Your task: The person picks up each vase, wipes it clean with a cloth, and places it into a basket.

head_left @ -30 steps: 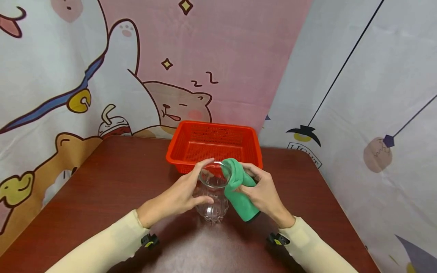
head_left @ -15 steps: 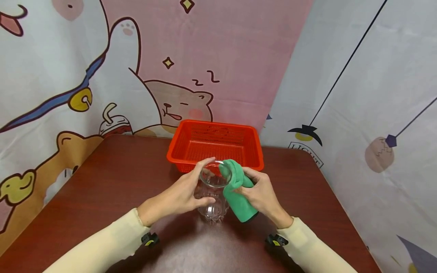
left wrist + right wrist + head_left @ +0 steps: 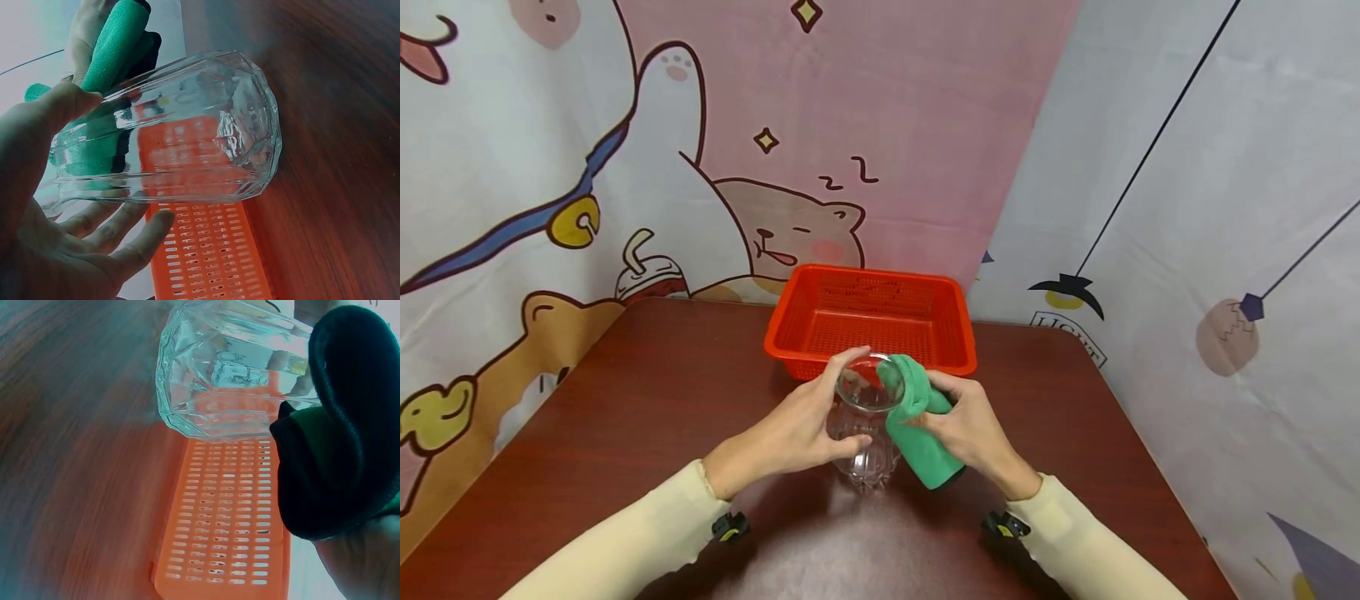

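A clear glass vase (image 3: 868, 454) with a round rim and faceted sides is held up over the table, mouth upward. My left hand (image 3: 797, 425) grips it from the left, thumb on the near side and fingers round the far side, as the left wrist view shows. On the other side my right hand (image 3: 973, 421) pinches a folded green cloth (image 3: 925, 450) with a dark edge. The cloth is draped over the right part of the rim, a portion of it inside the mouth. In the right wrist view the hanging cloth (image 3: 350, 437) hides most of the right hand's fingers.
Behind the hands, a red slotted plastic basket (image 3: 872, 329) stands at the back of the dark wood table (image 3: 685, 392). Cartoon-printed fabric walls (image 3: 925, 125) rise along the table's back and sides.
My right hand has shifted slightly down and left with the green cloth along the rim. The left hand and the vase stay nearly where they were.
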The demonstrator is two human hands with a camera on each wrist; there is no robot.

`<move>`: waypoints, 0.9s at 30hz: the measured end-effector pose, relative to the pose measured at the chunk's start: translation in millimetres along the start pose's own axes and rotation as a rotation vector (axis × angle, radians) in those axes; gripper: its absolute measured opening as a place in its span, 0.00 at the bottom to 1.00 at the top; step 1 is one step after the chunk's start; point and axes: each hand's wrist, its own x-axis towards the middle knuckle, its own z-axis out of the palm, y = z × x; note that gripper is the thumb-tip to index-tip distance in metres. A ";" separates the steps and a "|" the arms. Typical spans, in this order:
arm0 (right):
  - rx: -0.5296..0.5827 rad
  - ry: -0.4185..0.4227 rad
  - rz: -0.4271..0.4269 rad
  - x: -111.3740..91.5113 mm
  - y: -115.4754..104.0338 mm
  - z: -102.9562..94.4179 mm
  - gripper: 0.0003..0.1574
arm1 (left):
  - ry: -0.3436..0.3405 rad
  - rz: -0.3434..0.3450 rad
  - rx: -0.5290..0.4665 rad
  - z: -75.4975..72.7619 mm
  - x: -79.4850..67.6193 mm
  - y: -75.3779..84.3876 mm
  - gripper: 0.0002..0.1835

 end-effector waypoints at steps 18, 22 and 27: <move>-0.265 -0.108 0.012 -7.3 14.9 -0.9 0.33 | -0.008 -0.015 -0.031 0.4 0.5 -0.2 0.61; -0.311 -0.145 0.019 -8.5 18.5 -1.0 0.34 | -0.014 -0.016 -0.029 0.5 0.7 -0.3 0.62; -0.355 -0.198 0.028 -9.8 21.8 -1.7 0.34 | -0.013 -0.017 -0.030 1.0 0.9 -0.4 0.61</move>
